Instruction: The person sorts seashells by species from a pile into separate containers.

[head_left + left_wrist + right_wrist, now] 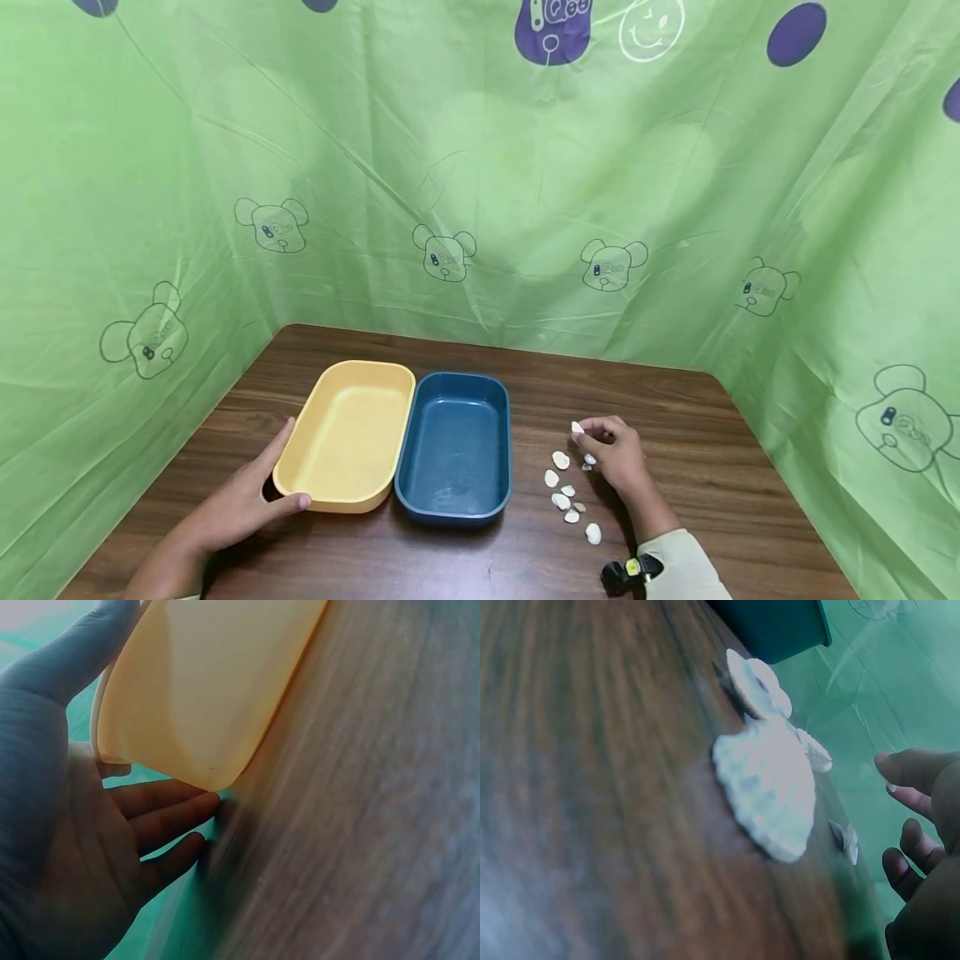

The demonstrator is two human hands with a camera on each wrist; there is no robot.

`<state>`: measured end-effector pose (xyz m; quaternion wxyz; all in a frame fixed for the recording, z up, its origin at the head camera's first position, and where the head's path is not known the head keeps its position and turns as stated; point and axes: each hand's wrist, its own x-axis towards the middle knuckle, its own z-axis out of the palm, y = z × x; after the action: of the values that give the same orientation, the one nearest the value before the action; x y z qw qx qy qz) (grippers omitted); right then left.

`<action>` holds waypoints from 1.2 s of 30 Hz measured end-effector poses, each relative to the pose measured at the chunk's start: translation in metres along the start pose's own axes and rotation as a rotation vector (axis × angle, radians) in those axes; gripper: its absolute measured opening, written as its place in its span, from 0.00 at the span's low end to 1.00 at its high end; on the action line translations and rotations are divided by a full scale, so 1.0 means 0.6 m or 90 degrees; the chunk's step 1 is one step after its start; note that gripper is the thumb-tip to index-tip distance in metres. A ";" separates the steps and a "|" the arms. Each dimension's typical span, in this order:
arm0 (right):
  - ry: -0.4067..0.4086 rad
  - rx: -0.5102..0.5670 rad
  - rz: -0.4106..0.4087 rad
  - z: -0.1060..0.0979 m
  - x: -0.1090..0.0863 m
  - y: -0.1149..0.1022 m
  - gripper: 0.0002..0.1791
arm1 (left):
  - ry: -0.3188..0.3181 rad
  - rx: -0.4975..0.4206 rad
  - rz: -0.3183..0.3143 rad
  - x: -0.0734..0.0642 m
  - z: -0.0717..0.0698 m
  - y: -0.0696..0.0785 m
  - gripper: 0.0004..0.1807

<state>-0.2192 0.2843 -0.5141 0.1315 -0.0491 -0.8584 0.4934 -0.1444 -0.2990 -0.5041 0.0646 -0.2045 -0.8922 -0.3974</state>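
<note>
Shell [577, 427] pinched by right hand [618, 458], well off blue tub [454, 454] rim; left hand [236, 504] grips yellow tub [348, 442].

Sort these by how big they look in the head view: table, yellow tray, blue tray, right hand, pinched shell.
Largest first:
1. Table
2. Yellow tray and blue tray: too alike to rank
3. Right hand
4. Pinched shell

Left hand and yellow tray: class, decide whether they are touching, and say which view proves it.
Touching. The head view shows it: the left hand grips the near left corner of the yellow tray, thumb over the rim.
</note>
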 end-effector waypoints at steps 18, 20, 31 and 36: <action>-0.017 0.023 -0.070 0.020 0.003 -0.064 0.07 | 0.006 0.028 0.000 0.014 0.014 0.012 0.68; -0.019 0.021 -0.080 0.023 0.004 -0.073 0.07 | 0.007 0.026 0.002 0.014 0.017 0.011 0.68; -0.061 0.033 -0.100 0.050 0.002 -0.123 0.06 | 0.005 0.020 -0.003 0.020 0.029 0.023 0.68; -0.083 0.010 -0.117 0.063 0.005 -0.136 0.05 | 0.014 0.026 0.004 0.024 0.037 0.027 0.68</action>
<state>-0.2285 0.2120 -0.4615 0.1203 0.0635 -0.8623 0.4878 -0.1500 -0.2685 -0.5040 0.0796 -0.2017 -0.8988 -0.3809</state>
